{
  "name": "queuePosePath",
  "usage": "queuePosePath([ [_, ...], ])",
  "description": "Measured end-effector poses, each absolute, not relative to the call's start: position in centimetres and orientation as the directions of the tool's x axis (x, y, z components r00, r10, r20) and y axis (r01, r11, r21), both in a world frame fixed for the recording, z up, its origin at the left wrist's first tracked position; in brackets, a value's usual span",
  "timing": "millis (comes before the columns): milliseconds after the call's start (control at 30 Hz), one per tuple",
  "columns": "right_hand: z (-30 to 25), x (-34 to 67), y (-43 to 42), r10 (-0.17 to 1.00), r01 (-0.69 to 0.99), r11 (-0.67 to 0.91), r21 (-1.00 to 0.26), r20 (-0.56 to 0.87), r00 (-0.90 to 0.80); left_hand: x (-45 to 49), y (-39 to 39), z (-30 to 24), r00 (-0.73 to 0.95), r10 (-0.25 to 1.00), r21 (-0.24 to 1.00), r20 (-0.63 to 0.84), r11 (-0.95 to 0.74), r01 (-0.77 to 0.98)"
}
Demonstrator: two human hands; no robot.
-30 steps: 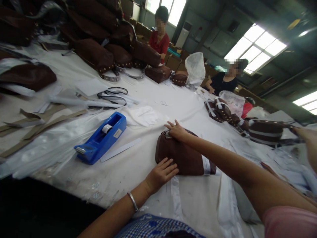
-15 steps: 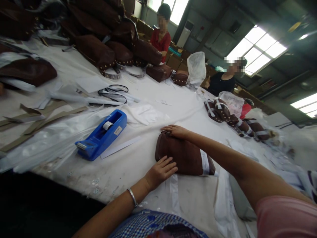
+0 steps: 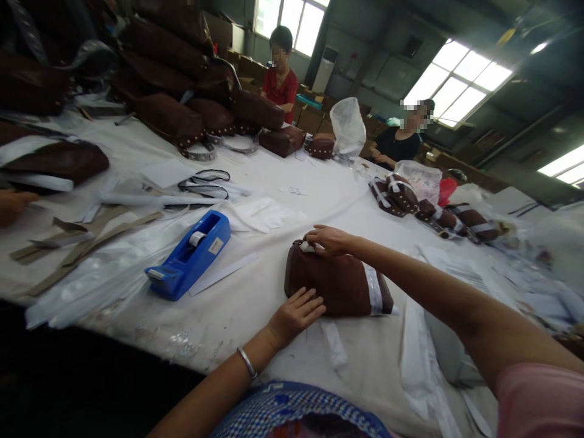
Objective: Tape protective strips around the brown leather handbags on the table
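Note:
A dark brown leather bag (image 3: 333, 286) lies on the white-covered table in front of me, a white wrapped band (image 3: 374, 289) across its right end. My left hand (image 3: 298, 313) rests on the bag's near left side, fingers stretched out and flat. At the bag's far left corner, my right hand (image 3: 331, 240) has its fingers bent in. Something small and white shows under those fingertips; its kind is unclear. A white strip (image 3: 334, 345) sticks out from beneath the bag's near edge.
A blue tape dispenser (image 3: 189, 255) stands left of the bag, with a white paper strip (image 3: 223, 274) beside it. Brown bags (image 3: 168, 115) are piled at the back left; wrapped ones (image 3: 395, 193) lie at the right. Another person's hand (image 3: 16, 205) shows at the left edge. Two people stand across the table.
My right hand has gone from lying flat on the bag to bent fingers, and white now shows beneath them. My left hand stays on the bag. The view has shifted slightly.

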State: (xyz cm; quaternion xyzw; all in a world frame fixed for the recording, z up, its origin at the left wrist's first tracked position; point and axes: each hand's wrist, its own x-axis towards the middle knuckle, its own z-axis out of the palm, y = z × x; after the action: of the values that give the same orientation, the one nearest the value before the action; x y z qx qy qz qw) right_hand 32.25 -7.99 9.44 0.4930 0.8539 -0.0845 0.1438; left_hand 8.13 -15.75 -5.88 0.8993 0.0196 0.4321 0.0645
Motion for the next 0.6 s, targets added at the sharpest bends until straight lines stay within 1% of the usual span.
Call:
queuePosePath([
  [100, 9.7, 31.7, -8.4, 0.82, 0.855, 0.51, 0.099, -0.357, -0.448, 8.0, -15.9, -5.7, 0.626, 0.089, 0.129, 0.775, -0.991, -0.019],
  [167, 10.2, 31.4, -8.7, 0.815, 0.84, 0.525, 0.135, -0.364, -0.451, 8.0, -16.0, -5.6, 0.622, 0.093, 0.131, 0.777, -0.991, -0.015],
  [233, 11.2, 31.0, -9.4, 0.81, 0.808, 0.557, 0.191, -0.34, -0.478, 7.9, -16.0, -5.6, 0.628, 0.096, 0.131, 0.772, -0.991, -0.009],
  [267, 12.0, 30.9, -9.9, 0.819, 0.795, 0.561, 0.231, -0.296, -0.492, 7.9, -16.0, -5.6, 0.632, 0.096, 0.131, 0.769, -0.991, -0.009],
  [300, 12.8, 30.8, -10.7, 0.839, 0.793, 0.543, 0.275, -0.22, -0.498, 7.9, -16.0, -5.6, 0.635, 0.095, 0.132, 0.767, -0.991, -0.011],
  [333, 13.6, 30.8, -11.7, 0.865, 0.809, 0.499, 0.309, -0.114, -0.49, 7.9, -15.9, -5.7, 0.638, 0.095, 0.135, 0.764, -0.991, -0.014],
  [367, 14.3, 30.8, -12.8, 0.888, 0.845, 0.432, 0.315, 0.015, -0.459, 7.9, -15.9, -5.7, 0.641, 0.095, 0.139, 0.762, -0.99, -0.018],
  [400, 14.8, 31.0, -14.1, 0.904, 0.896, 0.346, 0.279, 0.156, -0.398, 7.9, -15.9, -5.7, 0.645, 0.096, 0.143, 0.758, -0.989, -0.022],
  [433, 14.9, 31.3, -15.3, 0.907, 0.946, 0.253, 0.205, 0.29, -0.305, 7.9, -15.9, -5.7, 0.649, 0.097, 0.147, 0.755, -0.989, -0.024],
  [467, 14.7, 31.7, -16.5, 0.898, 0.981, 0.165, 0.099, 0.396, -0.191, 7.8, -15.9, -5.6, 0.654, 0.098, 0.15, 0.75, -0.988, -0.024],
  [500, 14.1, 32.2, -17.6, 0.884, 0.996, 0.089, -0.021, 0.463, -0.069, 7.8, -15.8, -5.6, 0.661, 0.098, 0.151, 0.744, -0.988, -0.024],
  [533, 13.1, 32.6, -18.3, 0.875, 0.991, 0.03, -0.133, 0.482, 0.038, 7.8, -15.8, -5.6, 0.667, 0.097, 0.151, 0.739, -0.988, -0.023],
  [567, 12.0, 33.1, -18.8, 0.88, 0.975, -0.008, -0.223, 0.462, 0.113, 7.8, -15.8, -5.6, 0.671, 0.097, 0.15, 0.735, -0.988, -0.022],
  [600, 10.8, 33.4, -19.0, 0.9, 0.957, -0.025, -0.29, 0.409, 0.147, 7.7, -15.9, -5.5, 0.675, 0.097, 0.149, 0.732, -0.989, -0.02],
])
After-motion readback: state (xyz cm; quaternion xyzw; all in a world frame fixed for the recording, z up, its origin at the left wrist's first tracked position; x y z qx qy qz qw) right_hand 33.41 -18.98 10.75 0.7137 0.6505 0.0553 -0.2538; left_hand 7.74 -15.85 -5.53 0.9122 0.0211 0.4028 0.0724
